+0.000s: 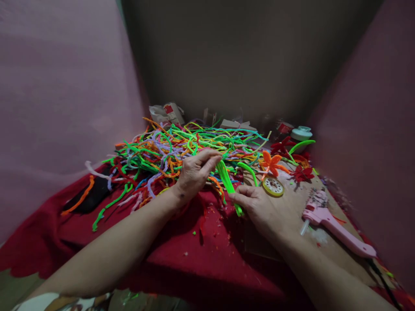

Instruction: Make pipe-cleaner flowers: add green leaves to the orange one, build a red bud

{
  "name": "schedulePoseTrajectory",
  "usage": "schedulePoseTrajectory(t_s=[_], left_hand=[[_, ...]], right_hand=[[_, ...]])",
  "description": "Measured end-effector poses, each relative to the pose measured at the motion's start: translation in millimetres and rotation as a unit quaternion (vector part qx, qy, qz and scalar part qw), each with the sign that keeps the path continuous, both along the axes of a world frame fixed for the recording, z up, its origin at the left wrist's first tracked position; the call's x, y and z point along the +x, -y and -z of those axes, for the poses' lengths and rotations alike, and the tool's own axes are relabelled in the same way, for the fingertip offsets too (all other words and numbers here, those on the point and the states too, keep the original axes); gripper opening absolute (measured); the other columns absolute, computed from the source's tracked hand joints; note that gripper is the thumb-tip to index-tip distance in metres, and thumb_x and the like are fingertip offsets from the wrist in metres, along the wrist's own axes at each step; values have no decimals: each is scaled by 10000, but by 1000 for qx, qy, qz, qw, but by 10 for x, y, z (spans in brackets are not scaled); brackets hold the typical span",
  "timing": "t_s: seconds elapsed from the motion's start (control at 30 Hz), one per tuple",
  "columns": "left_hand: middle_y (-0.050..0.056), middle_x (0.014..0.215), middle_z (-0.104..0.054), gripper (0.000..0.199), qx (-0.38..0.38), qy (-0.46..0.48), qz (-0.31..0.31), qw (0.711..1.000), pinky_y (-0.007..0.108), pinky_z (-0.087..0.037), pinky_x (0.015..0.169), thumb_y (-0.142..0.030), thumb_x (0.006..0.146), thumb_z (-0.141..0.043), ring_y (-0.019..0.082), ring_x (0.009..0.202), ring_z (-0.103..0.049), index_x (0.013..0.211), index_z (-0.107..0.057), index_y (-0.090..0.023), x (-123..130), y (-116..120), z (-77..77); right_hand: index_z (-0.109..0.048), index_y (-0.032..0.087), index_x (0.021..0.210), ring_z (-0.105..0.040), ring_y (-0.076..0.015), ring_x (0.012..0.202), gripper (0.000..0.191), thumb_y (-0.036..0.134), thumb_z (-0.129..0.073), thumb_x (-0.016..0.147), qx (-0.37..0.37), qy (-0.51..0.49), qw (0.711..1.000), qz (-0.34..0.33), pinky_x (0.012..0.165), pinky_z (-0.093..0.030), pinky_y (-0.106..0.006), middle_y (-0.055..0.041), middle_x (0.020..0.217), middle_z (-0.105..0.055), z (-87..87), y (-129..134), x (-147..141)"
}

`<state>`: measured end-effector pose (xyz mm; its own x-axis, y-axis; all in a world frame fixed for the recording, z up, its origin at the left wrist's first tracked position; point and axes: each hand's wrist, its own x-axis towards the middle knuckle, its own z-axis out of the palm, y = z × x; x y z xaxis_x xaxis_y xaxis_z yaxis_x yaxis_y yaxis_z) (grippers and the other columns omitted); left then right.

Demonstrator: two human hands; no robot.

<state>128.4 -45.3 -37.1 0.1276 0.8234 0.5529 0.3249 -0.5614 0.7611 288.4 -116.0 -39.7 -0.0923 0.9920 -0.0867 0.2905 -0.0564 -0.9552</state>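
Note:
A bundle of bright green pipe cleaners (227, 177) slants between my two hands above the front of the table. My left hand (197, 170) is closed in a pinch on the bundle's upper end. Near its lower end, my right hand (254, 205) pinches it between thumb and fingers, and a short green tip sticks out below. Behind the hands lies a tangled heap of pipe cleaners (194, 138) in many colours.
A pink glue gun (337, 233) rests on a cardboard sheet (292, 211) at the right, near a yellow-rimmed spool (273, 186). Orange (271, 163) and red (301, 173) flowers lie behind. A red cloth (201, 255) covers the table. A turquoise-lidded jar (301, 133) stands at the back right.

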Motion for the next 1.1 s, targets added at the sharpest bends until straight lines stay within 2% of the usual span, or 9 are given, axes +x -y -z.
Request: schedulePoseTrajectory(t_s=[0.07,0.13,0.27,0.4,0.53,0.7,0.83,0.93,1.1], left_hand=[[-25,648,-575,244,-44,35,3,998,186,-397,539,-353,835,-513,82,539,-488,961,-625,-176,-9,-14,-24],[-38,598,-536,231,-64,29,2,998,183,-378,509,-346,843,-496,76,500,-457,930,-616,-169,-16,-38,-27],[-36,575,-500,192,-38,-64,10,997,181,-360,523,-295,840,-501,76,520,-431,770,-620,-161,-4,-61,35],[-26,591,-528,173,-12,-116,4,993,188,-367,552,-268,833,-512,84,543,-457,789,-640,-161,20,-45,90],[-17,601,-557,177,-5,-137,0,991,191,-377,567,-256,838,-504,92,556,-492,783,-646,-166,25,-35,91],[-8,615,-591,174,4,-172,10,985,193,-382,579,-229,841,-495,95,561,-515,789,-650,-168,32,-25,96],[6,642,-621,174,1,-195,11,981,200,-384,578,-222,841,-493,103,571,-527,808,-656,-171,43,-19,109],[28,735,-668,171,7,-192,20,981,213,-406,638,-220,841,-495,116,638,-568,807,-657,-175,48,-25,123],[2,649,-638,177,-13,-177,24,984,202,-388,597,-244,838,-505,102,575,-536,796,-663,-176,70,-15,145]], right_hand=[[-453,183,508,-327,-87,473,277,365,-586,668,18,-18,999,35,467,-264,-232,58,482,-373,-5,-17,50],[-453,185,522,-326,-87,474,294,394,-576,688,43,-31,996,70,469,-267,-233,57,489,-383,8,-48,123],[-440,189,501,-336,-88,460,318,406,-569,695,71,33,992,103,458,-252,-236,50,472,-392,47,-138,318],[-471,193,517,-391,-108,440,306,412,-526,723,91,101,982,133,464,-278,-249,32,440,-442,30,-188,471],[-497,195,540,-444,-126,442,272,381,-498,738,95,121,978,142,478,-328,-258,15,444,-492,2,-197,518],[-506,197,526,-457,-134,473,238,338,-509,718,119,190,958,176,477,-323,-259,11,465,-494,39,-242,634],[-560,192,598,-464,-133,507,136,276,-507,692,152,164,952,208,481,-335,-255,8,535,-522,30,-255,767],[-565,188,605,-465,-127,499,120,262,-520,689,147,110,964,191,474,-347,-251,4,542,-532,6,-226,768],[-526,178,520,-453,-108,433,228,313,-547,702,63,73,993,67,462,-342,-239,14,447,-515,17,-164,532]])
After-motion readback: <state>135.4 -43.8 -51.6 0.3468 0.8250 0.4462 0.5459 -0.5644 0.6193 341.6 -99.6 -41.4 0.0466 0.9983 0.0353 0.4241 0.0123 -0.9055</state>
